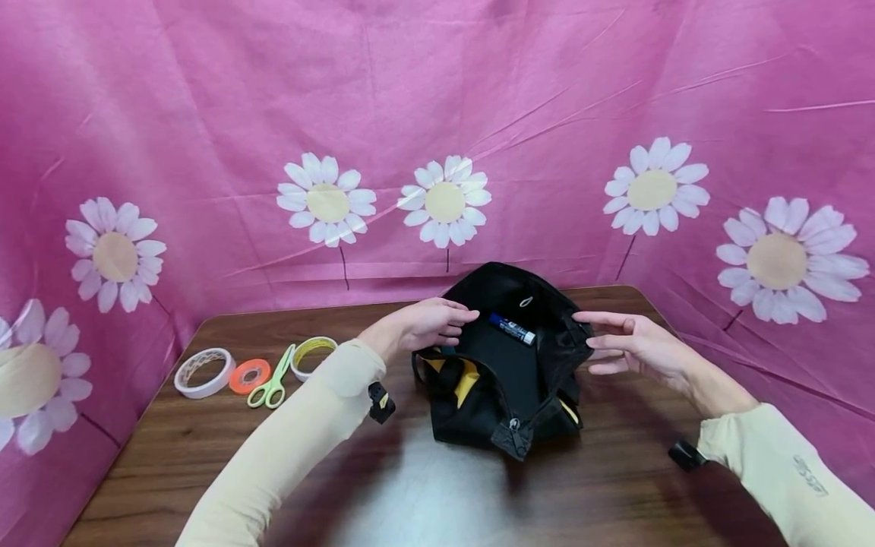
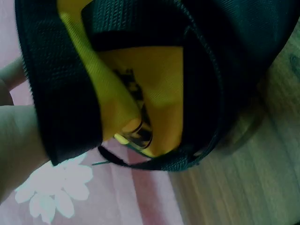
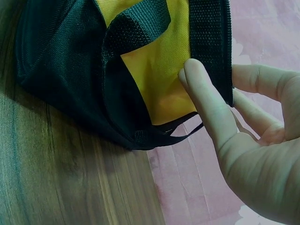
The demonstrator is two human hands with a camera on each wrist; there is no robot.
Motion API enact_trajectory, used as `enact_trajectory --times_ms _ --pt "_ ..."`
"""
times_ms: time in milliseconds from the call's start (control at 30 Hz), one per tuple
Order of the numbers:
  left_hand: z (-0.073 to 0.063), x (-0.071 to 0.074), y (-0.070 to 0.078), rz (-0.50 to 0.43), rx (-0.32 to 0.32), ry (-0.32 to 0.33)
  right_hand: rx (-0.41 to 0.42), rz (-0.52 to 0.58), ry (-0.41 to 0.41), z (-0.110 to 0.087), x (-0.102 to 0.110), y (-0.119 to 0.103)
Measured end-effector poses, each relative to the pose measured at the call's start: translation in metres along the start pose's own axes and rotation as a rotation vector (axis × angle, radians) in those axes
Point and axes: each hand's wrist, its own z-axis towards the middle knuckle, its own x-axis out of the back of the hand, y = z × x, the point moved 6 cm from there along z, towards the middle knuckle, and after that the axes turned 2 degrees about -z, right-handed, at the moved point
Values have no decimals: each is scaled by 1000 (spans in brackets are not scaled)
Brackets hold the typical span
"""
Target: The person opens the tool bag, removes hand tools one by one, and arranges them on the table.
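A black fabric bag (image 1: pixel 519 387) with yellow panels stands on the table, its zippered mouth spread open. Inside it lies a blue marker (image 1: pixel 513 329) with a pale end. My left hand (image 1: pixel 434 325) reaches over the left side of the mouth, fingers loosely bent with nothing seen between them. In the left wrist view, the bag's black zipper band (image 2: pixel 65 89) partly hides that hand. My right hand (image 1: pixel 639 349) pinches the right rim. The right wrist view shows its thumb (image 3: pixel 201 89) against the yellow panel and other fingers on the zipper side.
Left on the wooden table (image 1: pixel 424 486) lie a white tape roll (image 1: pixel 225 380), an orange tape roll (image 1: pixel 239 380), green scissors (image 1: pixel 273 386) and a yellow-cored tape roll (image 1: pixel 301 357). A pink curtain (image 1: pixel 533 91) with daisies hangs behind and around the table.
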Motion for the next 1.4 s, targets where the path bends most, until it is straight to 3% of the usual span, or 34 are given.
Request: enact_trajectory --times_ms 167,267,400,667,833,1033,1167,1267,1400 --pt "10 3 -16 18 49 87 -49 -28 64 -5 4 4" --pt "16 7 -28 32 71 148 -63 -20 55 -8 4 7" --pt "25 7 -39 -4 69 155 -55 6 25 -9 3 8" --pt "35 9 -41 -27 71 229 -48 9 26 -9 3 7" --pt "42 6 -41 -20 98 225 -39 12 24 -8 4 5" --pt "58 -1 -42 88 143 200 -37 15 23 -8 4 7" --pt "70 -8 -44 225 140 160 -35 11 16 -8 3 9" --pt "77 -16 -45 314 111 123 -29 14 5 -7 1 10" --pt "82 -28 -46 431 21 87 -34 28 -8 -3 -3 12"
